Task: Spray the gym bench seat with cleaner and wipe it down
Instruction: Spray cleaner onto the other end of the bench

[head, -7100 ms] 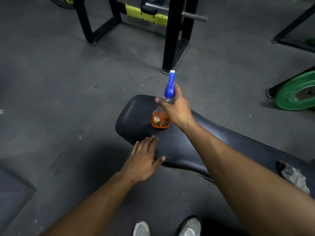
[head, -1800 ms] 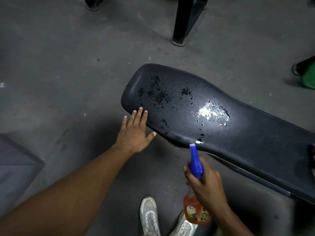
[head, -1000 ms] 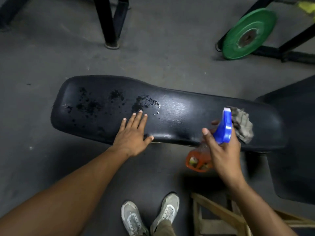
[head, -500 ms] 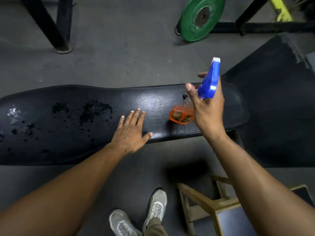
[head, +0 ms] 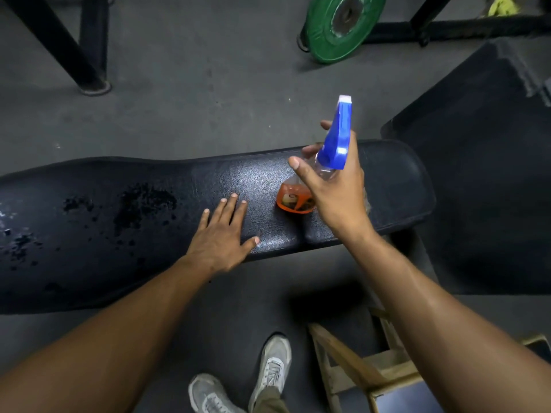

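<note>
The black padded bench seat (head: 396, 186) runs across the view, its left part speckled with wet spray patches (head: 143, 204). My right hand (head: 334, 186) grips the neck of a spray bottle (head: 334, 144) with a blue trigger head and orange liquid; its base rests on or just above the right part of the seat. My left hand (head: 222, 236) lies flat on the seat's near edge, fingers spread, holding nothing. A grey cloth is mostly hidden behind my right hand.
A green weight plate (head: 340, 25) leans against a black frame at the top right. A black rack post (head: 89, 55) stands top left. A dark mat (head: 492, 174) lies to the right. A wooden stool (head: 357, 374) is by my shoes (head: 268, 371).
The view has shifted right along the bench. My right hand carried the spray bottle from below the seat edge up over the seat's right end. My left hand stayed flat on the edge.
</note>
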`<act>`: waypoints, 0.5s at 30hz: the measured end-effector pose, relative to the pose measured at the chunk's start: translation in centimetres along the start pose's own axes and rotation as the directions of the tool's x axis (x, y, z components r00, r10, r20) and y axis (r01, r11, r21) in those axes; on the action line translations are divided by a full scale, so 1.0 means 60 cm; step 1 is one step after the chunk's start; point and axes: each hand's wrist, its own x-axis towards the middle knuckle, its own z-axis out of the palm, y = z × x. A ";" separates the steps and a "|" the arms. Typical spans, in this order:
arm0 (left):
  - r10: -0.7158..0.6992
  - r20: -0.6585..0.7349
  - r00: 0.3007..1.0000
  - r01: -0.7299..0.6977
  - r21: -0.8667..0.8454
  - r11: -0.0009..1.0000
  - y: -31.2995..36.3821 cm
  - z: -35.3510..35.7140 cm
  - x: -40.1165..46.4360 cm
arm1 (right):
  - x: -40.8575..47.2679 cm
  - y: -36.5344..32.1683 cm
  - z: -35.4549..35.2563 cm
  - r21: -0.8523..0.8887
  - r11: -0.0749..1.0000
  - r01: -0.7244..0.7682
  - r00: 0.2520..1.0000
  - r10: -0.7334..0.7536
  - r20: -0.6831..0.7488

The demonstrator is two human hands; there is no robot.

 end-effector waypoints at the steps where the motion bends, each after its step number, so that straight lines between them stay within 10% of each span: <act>1: 0.002 0.000 1.000 -0.002 0.006 1.000 -0.002 0.003 0.000 | 0.000 0.001 -0.003 -0.003 1.000 -0.004 1.000 0.004 0.010; 15: -0.011 -0.022 1.000 0.011 0.000 1.000 0.003 0.009 -0.002 | -0.012 0.053 -0.035 0.008 0.993 -0.118 0.976 0.114 0.188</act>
